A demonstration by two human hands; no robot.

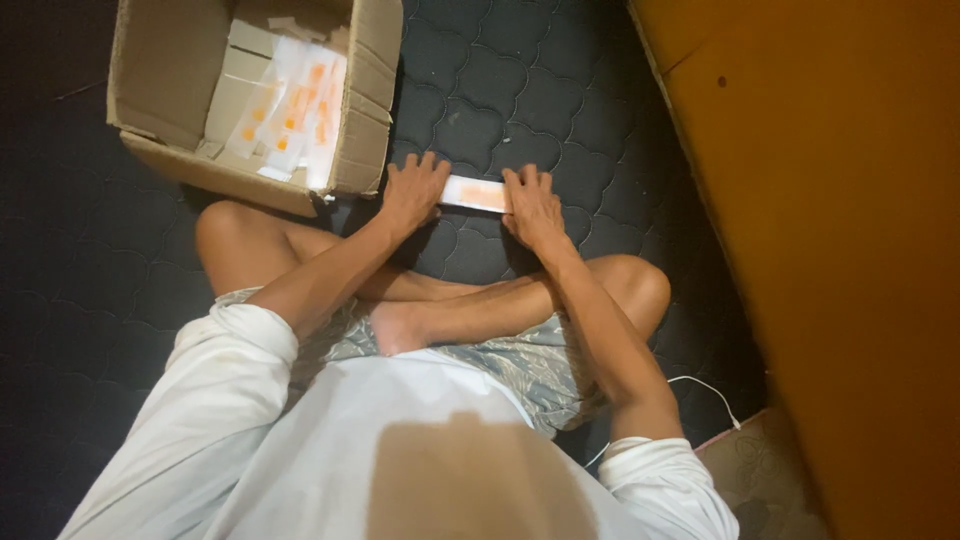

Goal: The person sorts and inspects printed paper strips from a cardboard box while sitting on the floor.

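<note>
A small flat white packet with an orange patch (476, 193) lies on the dark quilted mattress (520, 110) in front of my crossed legs. My left hand (412, 190) rests palm down on its left end, fingers spread. My right hand (532, 203) presses flat on its right end. Both hands touch the packet and neither one lifts it.
An open cardboard box (160, 75) sits at the upper left by my left knee, holding several similar white and orange packets (295, 105). An orange wall or panel (840, 230) runs along the right. A thin white cable (705, 390) lies by my right hip.
</note>
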